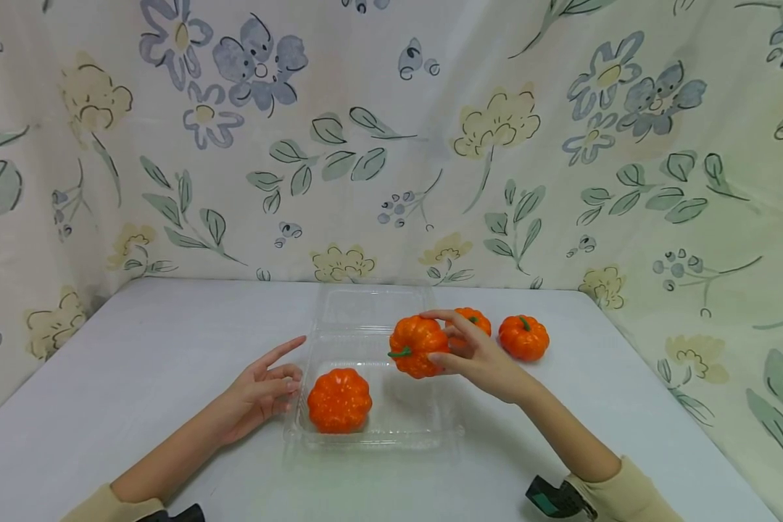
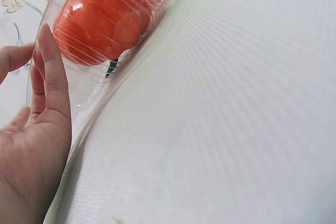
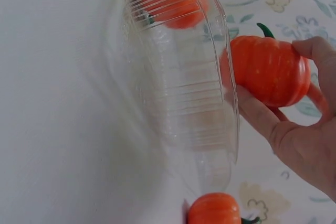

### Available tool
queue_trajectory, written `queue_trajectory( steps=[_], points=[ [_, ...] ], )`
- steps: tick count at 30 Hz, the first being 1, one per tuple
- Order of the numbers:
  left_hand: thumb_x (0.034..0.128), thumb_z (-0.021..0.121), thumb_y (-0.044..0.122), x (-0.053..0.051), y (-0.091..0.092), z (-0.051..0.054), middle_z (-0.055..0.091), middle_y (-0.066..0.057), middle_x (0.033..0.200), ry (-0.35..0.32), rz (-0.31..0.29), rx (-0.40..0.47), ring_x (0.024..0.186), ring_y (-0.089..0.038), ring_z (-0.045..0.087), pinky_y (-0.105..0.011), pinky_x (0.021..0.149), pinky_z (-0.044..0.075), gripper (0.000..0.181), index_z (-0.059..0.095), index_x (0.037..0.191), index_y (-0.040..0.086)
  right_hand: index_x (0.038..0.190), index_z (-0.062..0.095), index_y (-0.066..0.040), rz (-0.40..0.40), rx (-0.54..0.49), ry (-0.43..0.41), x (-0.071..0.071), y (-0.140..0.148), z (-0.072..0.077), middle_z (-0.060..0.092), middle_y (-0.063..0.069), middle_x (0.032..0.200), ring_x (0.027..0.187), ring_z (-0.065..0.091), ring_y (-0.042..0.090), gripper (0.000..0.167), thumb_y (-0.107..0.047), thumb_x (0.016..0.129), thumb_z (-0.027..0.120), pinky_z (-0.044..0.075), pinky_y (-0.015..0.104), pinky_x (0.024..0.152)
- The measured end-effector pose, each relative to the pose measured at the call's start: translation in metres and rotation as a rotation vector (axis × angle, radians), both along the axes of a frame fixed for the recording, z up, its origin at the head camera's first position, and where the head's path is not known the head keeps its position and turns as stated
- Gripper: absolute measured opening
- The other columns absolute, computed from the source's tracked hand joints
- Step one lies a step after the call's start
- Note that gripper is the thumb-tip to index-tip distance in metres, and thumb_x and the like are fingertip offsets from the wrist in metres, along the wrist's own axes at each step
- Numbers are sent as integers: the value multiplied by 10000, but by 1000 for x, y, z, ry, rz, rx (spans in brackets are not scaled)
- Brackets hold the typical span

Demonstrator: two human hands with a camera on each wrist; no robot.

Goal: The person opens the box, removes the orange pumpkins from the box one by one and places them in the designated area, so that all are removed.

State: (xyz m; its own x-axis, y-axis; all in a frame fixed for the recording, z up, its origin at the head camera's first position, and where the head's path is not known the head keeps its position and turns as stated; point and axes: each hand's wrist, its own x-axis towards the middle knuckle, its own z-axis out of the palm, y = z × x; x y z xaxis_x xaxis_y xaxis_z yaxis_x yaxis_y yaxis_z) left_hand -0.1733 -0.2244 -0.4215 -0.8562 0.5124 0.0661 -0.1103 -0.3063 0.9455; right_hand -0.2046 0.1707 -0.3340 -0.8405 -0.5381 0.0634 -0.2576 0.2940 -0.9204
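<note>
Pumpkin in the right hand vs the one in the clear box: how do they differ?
Support: the right hand grips the held pumpkin; the boxed pumpkin sits in the clear box, no hand on it.
Pose: the held pumpkin's green stem points left in the head view; the boxed pumpkin's stem is hidden there, showing underneath in the left wrist view.
Shared: both are orange, ribbed and green-stemmed.
</note>
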Motion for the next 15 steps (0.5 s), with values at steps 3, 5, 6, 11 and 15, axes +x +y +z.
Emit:
queue_trajectory(
  steps=[3,5,6,11,15],
  points=[
    [1072,498,-18,0,0,1,630,57,1054,-2,1,3,890,-58,657,-204,789,602,640,395,1610,315,1555,452,-207,4,-6,13,1,2,0,493,239,1445,1299,603,400,577,-197,1033,699,620,385,944],
    [1072,496,-19,0,0,1,631,58,1054,-2,0,4,889,-58,658,-203,789,602,639,393,1609,312,1554,454,-202,6,-10,20,1,4,-1,490,228,1453,1302,601,400,572,-196,1035,696,617,373,948],
    [1072,495,-19,0,0,1,631,58,1053,-2,-1,6,889,-58,658,-203,789,602,639,391,1610,310,1553,454,-197,8,-13,25,1,5,-1,487,225,1455,1300,602,402,569,-193,1036,693,615,368,952],
    [1072,494,-19,0,0,1,632,59,1052,-3,-2,9,890,-58,657,-204,789,602,637,391,1609,306,1551,453,-178,14,-11,63,3,9,-1,520,215,1448,1270,619,390,557,-180,1042,678,603,330,964],
    [1072,490,-24,0,0,0,633,61,1050,-4,-3,15,893,-57,658,-206,793,604,636,405,1602,315,1552,453,-166,6,-13,81,4,13,-1,542,222,1437,1267,617,391,557,-163,1041,674,599,317,962]
  ],
)
